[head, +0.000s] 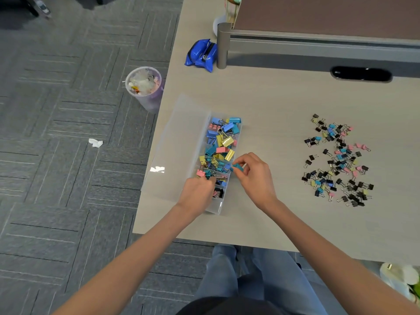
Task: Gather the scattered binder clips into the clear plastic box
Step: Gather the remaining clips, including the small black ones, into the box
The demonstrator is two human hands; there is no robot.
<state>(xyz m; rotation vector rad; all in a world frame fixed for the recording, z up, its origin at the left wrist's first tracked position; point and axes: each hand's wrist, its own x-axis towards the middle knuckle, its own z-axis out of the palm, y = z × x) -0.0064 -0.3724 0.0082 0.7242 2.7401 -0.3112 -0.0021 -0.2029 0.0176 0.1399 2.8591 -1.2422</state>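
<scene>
In the head view, a clear plastic box (216, 209) is seen near the left edge of a pale table (272, 98), its lid (181, 142) laid open toward nine o'clock. The compartments are filled with larger binder clips (223, 142) in blue, yellow, pink and teal. A teal clip (238, 167) is pinched between the thumb and fingertips of the right hand (254, 176), just over the box's three o'clock rim. The left hand (197, 192) is lowered into the near compartments with its fingers curled downward; whether anything is grasped cannot be told. Well apart, at three o'clock from the box, a scattered pile of small clips (338, 160) lies on the table. A waste bin (145, 87) stands on the floor at eleven o'clock, and a blue pouch (201, 55) lies on the table at twelve.
</scene>
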